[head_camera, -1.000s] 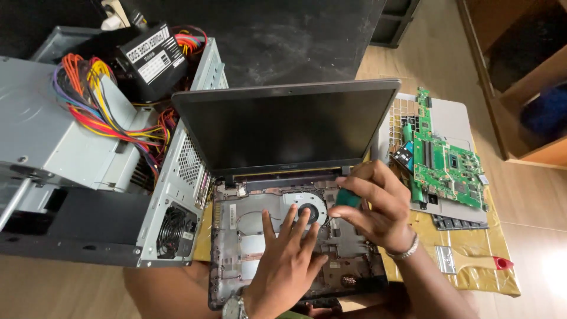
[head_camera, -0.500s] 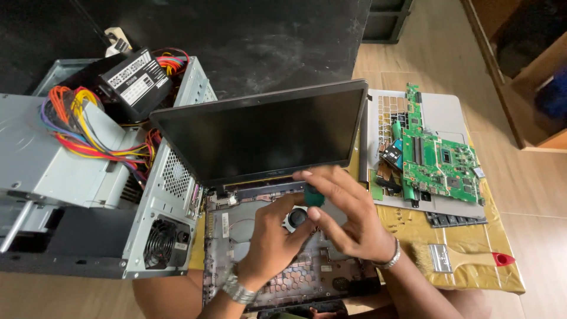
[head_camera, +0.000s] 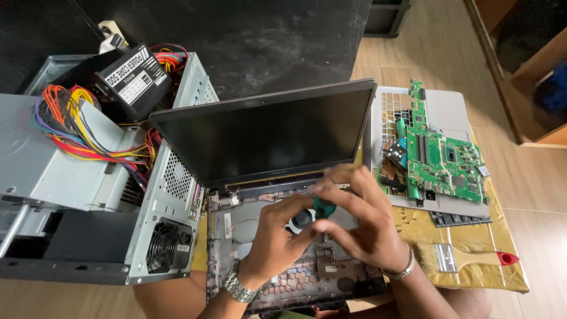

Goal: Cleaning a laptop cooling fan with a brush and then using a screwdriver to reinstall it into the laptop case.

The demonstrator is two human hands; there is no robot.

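Observation:
An opened laptop (head_camera: 266, 136) with its dark screen upright sits before me, its base (head_camera: 236, 230) stripped to the bare shell. My right hand (head_camera: 360, 221) grips a teal-handled screwdriver (head_camera: 323, 208) over the middle of the base. My left hand (head_camera: 277, 239) rests on the base beside it, fingers touching the round black fan (head_camera: 302, 218) and the screwdriver's tip area. The tip itself is hidden by my fingers.
An open desktop computer case (head_camera: 88, 201) with coloured cables and a black power supply (head_camera: 133, 74) stands at the left. At the right, a green motherboard (head_camera: 443, 159) lies on a silver keyboard cover, on a yellow cloth (head_camera: 472, 260) with a small brush.
My view has shifted and my hands have drawn together. The right hand brought the screwdriver leftward to the fan, where the left hand's fingers now meet it.

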